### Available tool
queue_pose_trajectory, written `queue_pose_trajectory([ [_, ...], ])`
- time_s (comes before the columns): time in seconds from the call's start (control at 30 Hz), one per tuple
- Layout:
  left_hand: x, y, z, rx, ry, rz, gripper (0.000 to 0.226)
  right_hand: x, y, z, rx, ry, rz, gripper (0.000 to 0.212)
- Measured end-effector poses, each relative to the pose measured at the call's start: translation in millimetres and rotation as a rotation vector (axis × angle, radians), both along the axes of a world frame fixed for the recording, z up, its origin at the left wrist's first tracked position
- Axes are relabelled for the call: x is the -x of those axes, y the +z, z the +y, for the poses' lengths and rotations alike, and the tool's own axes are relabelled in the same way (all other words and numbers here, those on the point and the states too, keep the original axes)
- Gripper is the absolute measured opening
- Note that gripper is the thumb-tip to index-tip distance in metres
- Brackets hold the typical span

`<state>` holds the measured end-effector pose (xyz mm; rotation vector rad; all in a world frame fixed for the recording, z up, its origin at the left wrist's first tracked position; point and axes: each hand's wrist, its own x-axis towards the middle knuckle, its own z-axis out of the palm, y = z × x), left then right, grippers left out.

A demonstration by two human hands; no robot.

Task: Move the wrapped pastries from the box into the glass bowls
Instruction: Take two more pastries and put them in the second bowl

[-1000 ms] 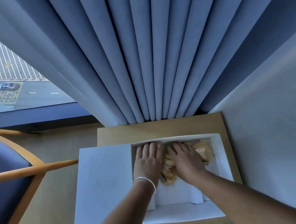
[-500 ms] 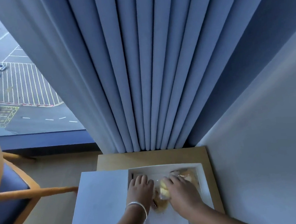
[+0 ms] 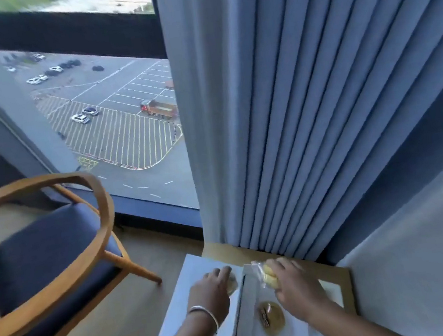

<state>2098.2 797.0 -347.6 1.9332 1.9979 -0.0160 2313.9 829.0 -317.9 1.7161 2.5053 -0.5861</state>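
**Both hands loaded, no bowls in view**

The right hand [image 3: 291,280] is closed around a wrapped yellow pastry [image 3: 268,276], lifted just above the far end of the white box [image 3: 249,322]. The left hand [image 3: 211,290] is curled over a second, flatter wrapped pastry [image 3: 232,282], out over the open lid [image 3: 181,300]. One more round pastry [image 3: 272,317] lies flat inside the box. All this sits on a small wooden side table [image 3: 338,272] wedged against the blue curtain [image 3: 290,102], with a wooden chair [image 3: 49,261] to the left.

What worries me: the plastic wrap looks slippery and the right grip catches mostly one end, so it could slide out mid-carry. And I can't see any glass bowls, so it's a blind turn with both hands full.
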Motion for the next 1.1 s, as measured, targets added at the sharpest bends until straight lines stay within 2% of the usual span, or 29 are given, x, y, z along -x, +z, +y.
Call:
queue_pose_trajectory([
  [0.23, 133, 59, -71, -0.145, 0.357, 0.162, 0.035, 128, 36, 19, -0.092, 0.271, 0.058, 0.043],
  [0.4, 213, 89, -156, -0.161, 0.595, 0.213, 0.044, 246, 60, -3, -0.146, 0.568, 0.081, 0.053],
  [0.77, 315, 150, -365, -0.210, 1.094, 0.268, 0.048, 442, 113, -153, -0.243, 1.104, 0.221, 0.063],
  [1.1, 372, 158, -495, -0.162, 1.318, 0.316, 0.043, 556, 127, -270, -0.289, 1.329, 0.222, 0.057],
])
